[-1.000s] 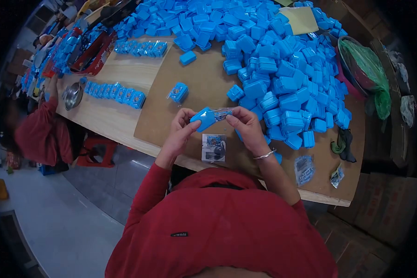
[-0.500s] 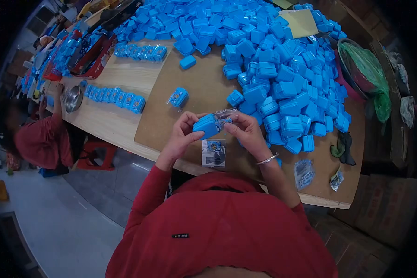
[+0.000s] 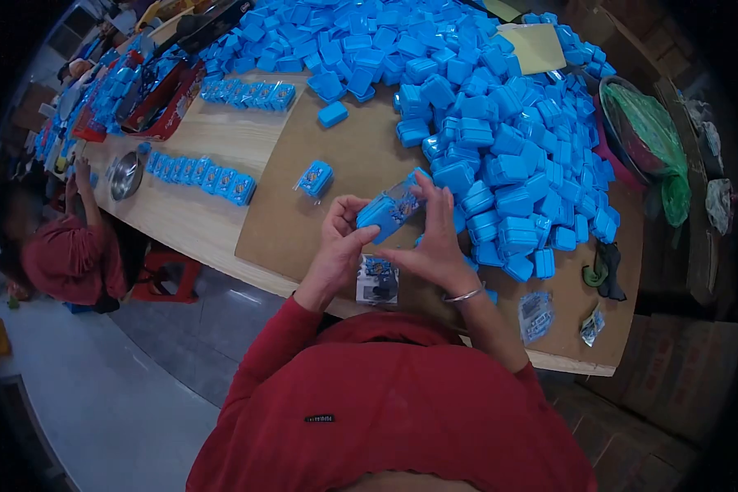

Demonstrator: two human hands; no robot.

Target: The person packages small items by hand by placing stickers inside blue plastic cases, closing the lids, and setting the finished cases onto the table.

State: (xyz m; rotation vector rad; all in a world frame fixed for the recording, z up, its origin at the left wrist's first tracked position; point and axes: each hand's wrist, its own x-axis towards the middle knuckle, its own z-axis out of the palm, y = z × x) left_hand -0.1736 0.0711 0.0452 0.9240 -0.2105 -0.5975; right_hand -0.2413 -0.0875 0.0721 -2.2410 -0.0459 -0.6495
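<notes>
My left hand (image 3: 338, 250) is closed on a small blue plastic box (image 3: 379, 220), its thumb lying on the near side. The box looks opened out, with clear film and small dark printed bits showing at its right part. My right hand (image 3: 436, 238) is spread, thumb well away from the fingers, and its fingertips touch or nearly touch the box's upper right end. Beneath the hands, on the brown board, lies a printed packet (image 3: 377, 280). Left of them stands one blue box in clear wrap (image 3: 315, 179).
A large heap of blue boxes (image 3: 508, 164) covers the back and right. Rows of wrapped boxes (image 3: 203, 175) stand left, near a metal bowl (image 3: 126, 175). Clear packets (image 3: 537, 316) lie at the right front. Another person (image 3: 74, 254) sits at the left.
The box has tilted up to the right and shows more opened out. My right hand has gone from pinching at its right end to spread fingers, with the thumb lowered away.
</notes>
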